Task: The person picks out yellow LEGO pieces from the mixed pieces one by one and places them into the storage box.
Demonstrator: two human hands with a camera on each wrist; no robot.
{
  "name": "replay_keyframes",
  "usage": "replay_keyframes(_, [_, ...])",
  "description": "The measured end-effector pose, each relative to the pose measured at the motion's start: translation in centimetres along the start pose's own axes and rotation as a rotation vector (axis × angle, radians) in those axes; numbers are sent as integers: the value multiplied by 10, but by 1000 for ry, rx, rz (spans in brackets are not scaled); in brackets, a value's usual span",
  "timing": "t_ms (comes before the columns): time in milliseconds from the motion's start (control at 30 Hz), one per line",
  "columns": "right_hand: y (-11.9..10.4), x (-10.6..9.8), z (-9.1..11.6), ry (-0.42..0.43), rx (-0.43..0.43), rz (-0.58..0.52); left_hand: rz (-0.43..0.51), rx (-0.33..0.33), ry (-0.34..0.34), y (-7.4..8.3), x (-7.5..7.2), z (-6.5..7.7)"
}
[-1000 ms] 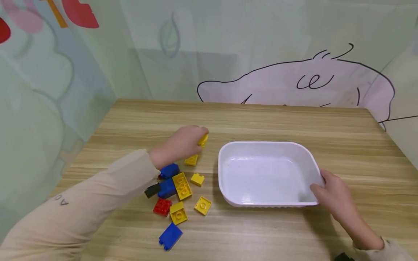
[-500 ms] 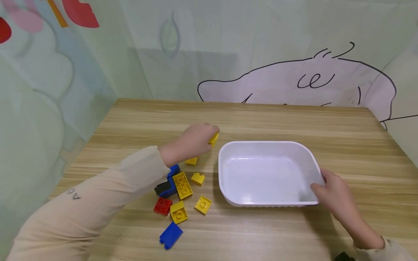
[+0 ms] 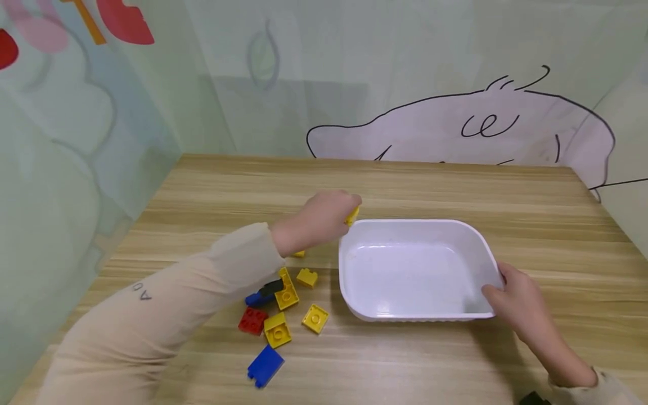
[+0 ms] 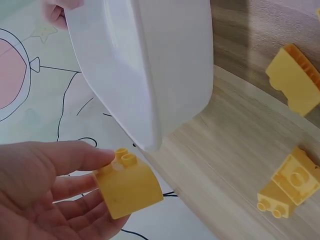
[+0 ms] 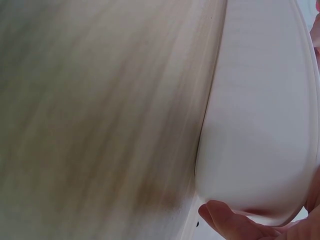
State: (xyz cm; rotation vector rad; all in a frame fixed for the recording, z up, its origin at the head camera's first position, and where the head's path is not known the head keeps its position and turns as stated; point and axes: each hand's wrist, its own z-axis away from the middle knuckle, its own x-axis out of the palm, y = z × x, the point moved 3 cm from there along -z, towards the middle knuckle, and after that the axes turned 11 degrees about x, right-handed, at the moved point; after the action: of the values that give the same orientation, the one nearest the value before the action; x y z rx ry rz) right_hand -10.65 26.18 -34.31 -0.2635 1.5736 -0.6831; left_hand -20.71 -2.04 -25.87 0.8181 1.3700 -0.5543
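A yellow toy brick [image 4: 131,189] with a curved side and studs is pinched between the thumb and fingers of my left hand [image 3: 318,219]. In the head view that hand is at the far left corner of a white plastic basin [image 3: 410,281], the brick [image 3: 352,216] overlapping its rim. My right hand [image 3: 520,304] grips the basin's right side, thumb over the rim and fingers outside. The right wrist view shows fingertips [image 5: 220,215] against the basin's outer wall [image 5: 260,110]. Nothing lies inside the basin.
Left of the basin lie several loose bricks: a small yellow one [image 3: 306,277], a square yellow one [image 3: 315,319], a red one [image 3: 252,320] and a blue one [image 3: 265,366]. My left sleeve [image 3: 243,259] covers part of the pile. A printed wall sheet [image 3: 283,112] stands behind the wooden table [image 3: 405,365].
My left hand has carried the yellow brick rightward from above the bricks to the basin's far left corner. The right hand and the basin have stayed in place.
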Motion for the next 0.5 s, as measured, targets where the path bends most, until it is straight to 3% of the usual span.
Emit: replay_keyframes(500, [2, 0, 0, 15, -4, 2, 20, 27, -27, 18, 2, -15])
